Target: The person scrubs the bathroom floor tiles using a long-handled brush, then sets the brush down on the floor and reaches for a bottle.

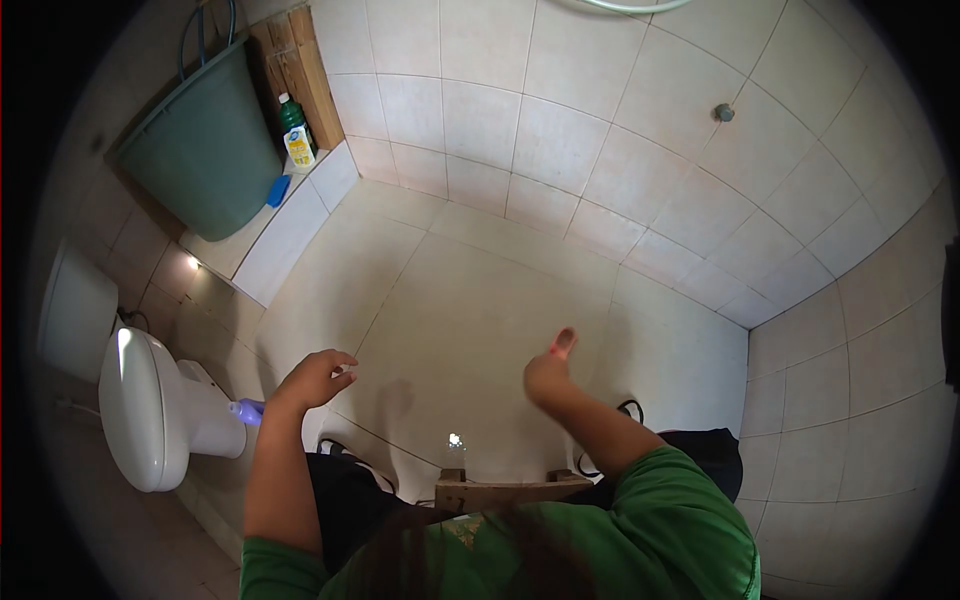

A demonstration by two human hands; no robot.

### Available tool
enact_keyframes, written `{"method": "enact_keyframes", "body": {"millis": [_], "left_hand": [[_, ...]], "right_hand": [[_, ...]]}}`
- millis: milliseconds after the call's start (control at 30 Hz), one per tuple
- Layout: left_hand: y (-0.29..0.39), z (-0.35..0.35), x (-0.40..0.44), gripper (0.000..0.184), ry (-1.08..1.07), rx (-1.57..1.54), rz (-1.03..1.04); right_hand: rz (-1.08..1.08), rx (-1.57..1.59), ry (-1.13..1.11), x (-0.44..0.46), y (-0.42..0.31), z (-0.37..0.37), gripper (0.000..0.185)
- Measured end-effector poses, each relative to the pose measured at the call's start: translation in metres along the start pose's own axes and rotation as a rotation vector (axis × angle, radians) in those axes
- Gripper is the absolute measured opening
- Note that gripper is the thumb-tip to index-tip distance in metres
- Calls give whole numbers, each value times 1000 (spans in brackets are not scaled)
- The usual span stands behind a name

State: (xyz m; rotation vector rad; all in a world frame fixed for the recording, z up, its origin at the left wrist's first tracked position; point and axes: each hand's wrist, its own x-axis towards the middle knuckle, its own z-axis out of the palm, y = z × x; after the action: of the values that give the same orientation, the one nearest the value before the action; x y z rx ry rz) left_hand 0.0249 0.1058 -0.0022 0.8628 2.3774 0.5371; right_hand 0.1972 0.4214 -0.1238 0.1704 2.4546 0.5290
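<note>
My left hand [318, 380] is over the tiled floor [480, 280], left of the middle, with thumb and fingers apart and nothing between them. Further right, my right hand [547, 378] is closed around a small pinkish-red thing [565, 342] with a dark middle, too small to make out. Both hands are above the floor, well apart from each other. A purple bottle [246, 411] shows beside my left forearm, partly hidden by it.
A white toilet [135, 410] stands at the left. On a tiled ledge [285, 235] are a big green tub [210, 150], a green-and-yellow bottle [298, 135] and a blue item [278, 191]. A wooden stool [500, 492] is beneath me. Tiled walls [570, 130] surround the floor.
</note>
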Motion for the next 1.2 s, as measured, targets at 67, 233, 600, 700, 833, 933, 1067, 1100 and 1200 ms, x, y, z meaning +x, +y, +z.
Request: {"method": "enact_keyframes", "body": {"millis": [67,233,600,700,833,933,1067,1100,1200], "left_hand": [[2,1,2,30,10,1,21],[-1,4,2,30,-28,64,-12],[-3,-2,8,28,18,51,-1],[-6,3,8,28,-26,98,-2],[-4,-3,10,28,-1,78,-11],[-1,-1,12,28,17,44,-1],[6,-1,8,29,-2,112,35],[4,-4,8,29,-8,107,8],[3,-4,3,29,-41,93,-47]], "right_hand": [[139,-41,21,40,43,49,35],[102,-151,174,80,53,106,55],[316,243,119,70,88,95,65],[92,20,41,61,44,68,76],[-117,179,-61,9,-40,-17,39],[-103,6,135,37,-19,15,33],[-65,-80,221,102,35,93,41],[-90,-155,193,66,28,39,52],[-277,-337,52,25,-24,-13,81]]}}
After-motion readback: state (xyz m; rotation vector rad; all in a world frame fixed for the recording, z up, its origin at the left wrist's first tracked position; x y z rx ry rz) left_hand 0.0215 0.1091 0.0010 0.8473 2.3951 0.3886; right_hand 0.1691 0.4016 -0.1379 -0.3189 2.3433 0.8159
